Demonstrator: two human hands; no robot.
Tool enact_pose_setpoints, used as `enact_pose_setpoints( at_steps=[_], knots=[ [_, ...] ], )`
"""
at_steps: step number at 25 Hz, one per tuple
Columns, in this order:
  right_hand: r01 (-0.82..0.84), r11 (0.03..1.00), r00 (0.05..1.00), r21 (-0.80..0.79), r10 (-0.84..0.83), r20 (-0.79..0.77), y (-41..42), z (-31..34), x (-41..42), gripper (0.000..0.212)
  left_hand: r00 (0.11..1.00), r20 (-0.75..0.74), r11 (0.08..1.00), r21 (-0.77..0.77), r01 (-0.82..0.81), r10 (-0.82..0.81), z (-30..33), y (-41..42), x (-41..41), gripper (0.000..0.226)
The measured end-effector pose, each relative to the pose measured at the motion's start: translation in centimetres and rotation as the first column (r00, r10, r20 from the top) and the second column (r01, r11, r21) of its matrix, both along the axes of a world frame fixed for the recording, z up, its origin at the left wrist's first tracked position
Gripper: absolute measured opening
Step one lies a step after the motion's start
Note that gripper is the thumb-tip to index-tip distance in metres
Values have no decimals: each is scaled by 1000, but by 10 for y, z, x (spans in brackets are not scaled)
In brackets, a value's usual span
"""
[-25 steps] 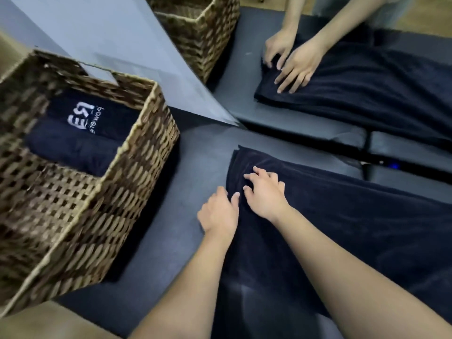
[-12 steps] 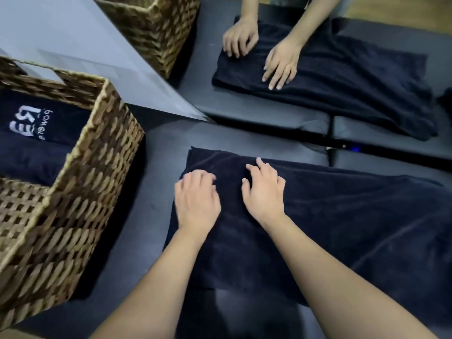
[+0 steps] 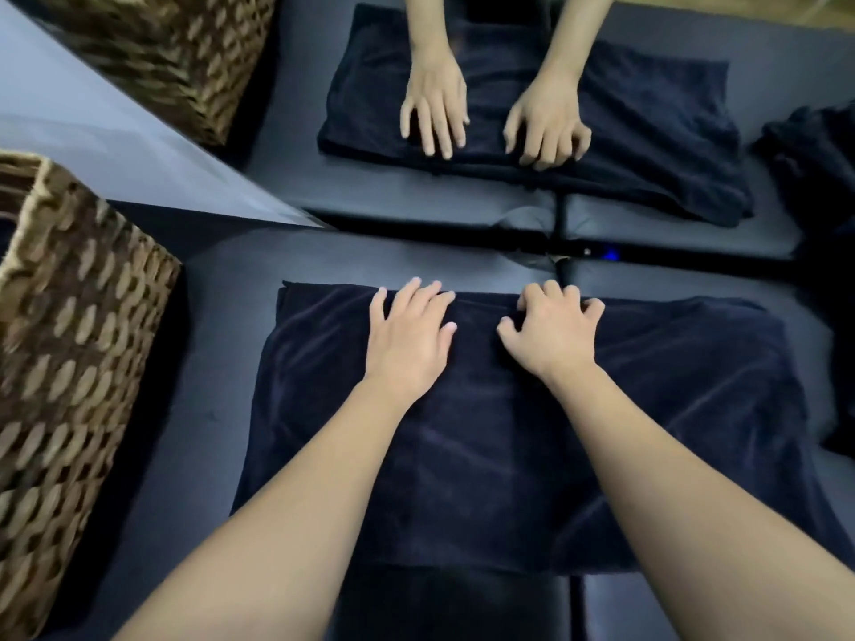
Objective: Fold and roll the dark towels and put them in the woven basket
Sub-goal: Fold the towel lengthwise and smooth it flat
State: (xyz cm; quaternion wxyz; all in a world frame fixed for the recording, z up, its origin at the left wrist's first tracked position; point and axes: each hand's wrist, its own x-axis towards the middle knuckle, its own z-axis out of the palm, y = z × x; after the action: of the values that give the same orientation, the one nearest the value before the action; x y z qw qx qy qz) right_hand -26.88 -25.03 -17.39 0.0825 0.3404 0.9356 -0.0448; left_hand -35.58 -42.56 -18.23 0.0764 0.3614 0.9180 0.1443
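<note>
Plush matt cloth towel, rough woven wicker basket

Two woven baskets are counted, at 9 and 11 o'clock. Two flat dark towels and four hands are seen.

Bare mat lying open between towel and woven basket, basket wall standing tall, blocking the left side

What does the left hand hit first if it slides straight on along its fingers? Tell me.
The left hand lies flat on the near towel, fingers at its far edge. Straight ahead comes bare dark mat, then the far towel, roughly where another person's hand presses it.
</note>
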Motion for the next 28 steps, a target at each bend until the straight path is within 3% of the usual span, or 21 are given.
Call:
enact_pose_setpoints(
  at_steps=[3,7,9,11,14,16,19,22,28],
  knots=[
    [-83,996,990,35,78,118,17,2,4,54,985,69,983,-86,162,-156,4,35,-8,45],
    [-64,998,986,7,62,152,45,7,13,76,984,132,962,-231,146,-118,7,63,-27,48],
    [-5,999,993,-41,10,115,57,8,12,69,971,215,956,-245,160,-108,7,68,-34,45],
    [-8,993,1000,-120,11,27,67,6,9,52,954,285,978,-155,140,-91,6,71,-39,31],
    [-19,973,987,-230,-18,-157,73,0,5,31,987,156,999,-33,32,-27,4,72,-42,26],
    [-9,976,981,-217,-34,-191,71,-5,8,25,997,12,997,-38,-72,72,-2,69,-41,21],
    [37,998,971,-47,-47,-234,59,-18,34,42,982,-131,989,-24,-143,139,-9,56,-20,37],
    [39,998,969,-44,-49,-241,36,-30,71,55,987,-122,992,91,-91,101,-11,43,26,41],
    [180,981,973,-68,-188,-138,43,-34,150,67,999,-13,986,-164,30,-33,-24,25,123,63]
  ],
)
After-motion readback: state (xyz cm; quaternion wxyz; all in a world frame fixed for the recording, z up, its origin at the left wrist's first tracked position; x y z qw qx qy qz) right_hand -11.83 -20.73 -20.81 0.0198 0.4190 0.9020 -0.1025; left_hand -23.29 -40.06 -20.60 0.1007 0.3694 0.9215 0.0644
